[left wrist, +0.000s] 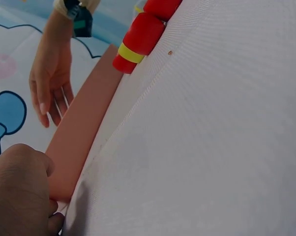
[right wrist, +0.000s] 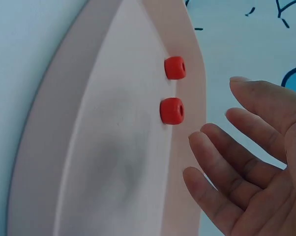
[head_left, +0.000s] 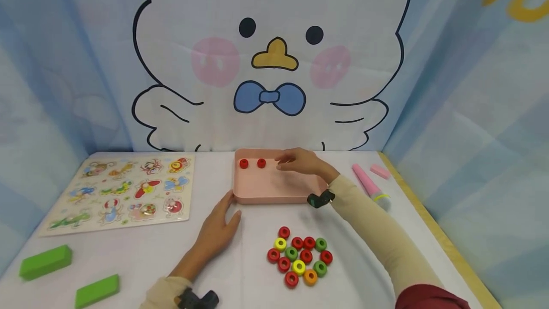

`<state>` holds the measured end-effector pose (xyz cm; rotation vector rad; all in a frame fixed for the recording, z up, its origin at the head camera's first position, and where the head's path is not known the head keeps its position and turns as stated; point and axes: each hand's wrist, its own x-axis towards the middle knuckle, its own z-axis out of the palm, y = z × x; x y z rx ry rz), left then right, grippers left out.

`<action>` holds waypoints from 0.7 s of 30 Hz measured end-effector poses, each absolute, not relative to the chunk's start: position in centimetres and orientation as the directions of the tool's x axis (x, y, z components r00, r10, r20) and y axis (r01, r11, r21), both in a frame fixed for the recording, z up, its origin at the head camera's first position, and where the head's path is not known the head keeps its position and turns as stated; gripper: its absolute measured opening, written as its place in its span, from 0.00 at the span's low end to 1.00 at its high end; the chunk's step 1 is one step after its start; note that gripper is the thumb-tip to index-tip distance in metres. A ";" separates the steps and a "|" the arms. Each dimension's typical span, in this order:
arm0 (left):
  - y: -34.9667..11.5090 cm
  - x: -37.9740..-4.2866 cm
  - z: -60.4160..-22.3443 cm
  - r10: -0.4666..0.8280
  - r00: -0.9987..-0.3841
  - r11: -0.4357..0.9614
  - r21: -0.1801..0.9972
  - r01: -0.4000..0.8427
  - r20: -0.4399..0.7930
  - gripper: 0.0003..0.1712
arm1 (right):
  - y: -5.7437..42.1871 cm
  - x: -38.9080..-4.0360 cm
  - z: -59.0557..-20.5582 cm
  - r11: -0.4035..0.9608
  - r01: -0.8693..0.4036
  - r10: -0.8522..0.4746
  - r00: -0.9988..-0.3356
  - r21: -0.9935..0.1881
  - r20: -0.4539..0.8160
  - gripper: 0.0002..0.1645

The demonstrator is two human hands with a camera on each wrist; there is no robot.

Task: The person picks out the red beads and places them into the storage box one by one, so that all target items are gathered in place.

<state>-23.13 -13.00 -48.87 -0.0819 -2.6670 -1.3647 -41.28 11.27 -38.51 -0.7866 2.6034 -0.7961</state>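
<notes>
Two red beads (head_left: pixel 252 163) stand apart near the back wall of a pink tray (head_left: pixel 278 200). Over the tray's back right part hovers my right hand (head_left: pixel 302 162), its fingers loosely bent and nothing between them. In the right wrist view the red bead (right wrist: pixel 172 111) nearer the fingers shows its hole sideways. At the tray's front left corner my left hand (head_left: pixel 216 228) rests its fingers against the side, with the thumb spread away. Several loose beads (head_left: pixel 299 267) in red, yellow, green and orange lie together on the table in front of the tray.
An animal puzzle board (head_left: pixel 124 192) lies at the left, with two green blocks (head_left: pixel 45 262) nearer me. To the right are a pink toy microphone (head_left: pixel 370 186) and a pink block (head_left: pixel 380 171). A printed curtain (head_left: pixel 274 128) hangs right behind the tray.
</notes>
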 end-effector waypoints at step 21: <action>-13.0 -23.0 -49.0 0.005 -0.986 0.598 0.789 0.138 0.168 0.38 | 14.5 -33.1 -39.3 0.515 -0.570 -0.755 -0.655 -0.639 -0.024 0.19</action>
